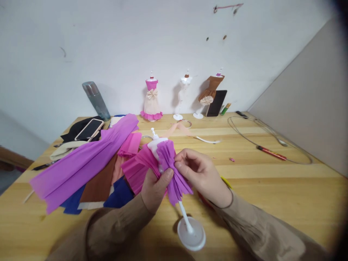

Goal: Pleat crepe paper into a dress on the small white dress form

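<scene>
A small white dress-form mannequin [154, 145] leans over the table, its stem and round base [191, 233] showing below. Purple crepe paper [171, 185], gathered into pleats at the middle, lies against its front. My left hand [154, 188] is closed around the mannequin's waist, with the thumb pressing the gathered purple paper. The thumb and forefinger of my right hand [199, 172] pinch the right edge of that same paper. Pink crepe paper [136, 170] fans out behind the mannequin on the left. The left fingers behind the form are hidden.
Purple, brown and blue crepe sheets [89, 165] pile up at left under a phone [89, 129]. A flask [96, 100] and three mannequins, one in a pink dress [151, 98], stand along the wall. A cable [244, 139] and red pen-like stick [271, 153] lie at right.
</scene>
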The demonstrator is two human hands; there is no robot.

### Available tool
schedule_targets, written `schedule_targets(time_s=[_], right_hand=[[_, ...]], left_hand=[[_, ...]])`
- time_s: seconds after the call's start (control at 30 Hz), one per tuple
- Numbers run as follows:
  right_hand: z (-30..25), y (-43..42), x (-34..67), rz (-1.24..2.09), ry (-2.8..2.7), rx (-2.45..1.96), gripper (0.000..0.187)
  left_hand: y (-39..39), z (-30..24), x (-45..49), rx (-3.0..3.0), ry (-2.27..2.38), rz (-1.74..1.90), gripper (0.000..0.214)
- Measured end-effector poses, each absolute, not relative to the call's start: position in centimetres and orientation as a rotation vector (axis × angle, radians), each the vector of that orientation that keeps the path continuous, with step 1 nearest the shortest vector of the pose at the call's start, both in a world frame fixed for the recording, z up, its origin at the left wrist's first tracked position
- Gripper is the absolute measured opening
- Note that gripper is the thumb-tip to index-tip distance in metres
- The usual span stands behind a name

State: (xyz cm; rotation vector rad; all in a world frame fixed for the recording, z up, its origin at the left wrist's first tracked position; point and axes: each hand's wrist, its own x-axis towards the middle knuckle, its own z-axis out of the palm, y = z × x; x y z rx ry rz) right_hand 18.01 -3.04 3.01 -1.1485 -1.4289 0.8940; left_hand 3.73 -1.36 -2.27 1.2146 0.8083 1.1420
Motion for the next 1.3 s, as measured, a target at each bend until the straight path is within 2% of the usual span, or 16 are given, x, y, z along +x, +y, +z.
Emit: schedule_targets(time_s=[0.3, 0.5, 0.73, 0.8, 1.17, 1.3], right_hand=[[3.2, -3.3, 18.3, 0.843, -1.51, -1.127, 0.021], [3.5, -3.3, 18.6, 0.434, -1.775, -1.158, 0.019], [3.0, -3.2, 18.5, 0.792, -1.492, -1.095, 0.023], [2.9, -3.1, 18.5, 0.803, -1.459, -1.086, 0.022], [2.5, -3.2, 18.3, 0.25, -1.753, -1.022, 0.016], [2.3, -3.0, 18.2, 0.164, -1.789, -0.945, 0.018]], left_hand=[[-1.3, -2.8, 3.6, 1.219, 0.718, 1.093, 0.031], [-1.3, -3.1, 3.6, 1.204, 0.732, 1.142, 0.036], [-1.4, -2.7, 3.7, 1.224, 0.666, 1.084, 0.035], [-1.5, -2.5, 3.7, 1.208, 0.643, 1.064, 0.035], [-1.6, -1.6, 3.4, 1.277, 0.76, 1.073, 0.033], [-1.6, -1.4, 3.4, 1.274, 0.791, 1.071, 0.033]])
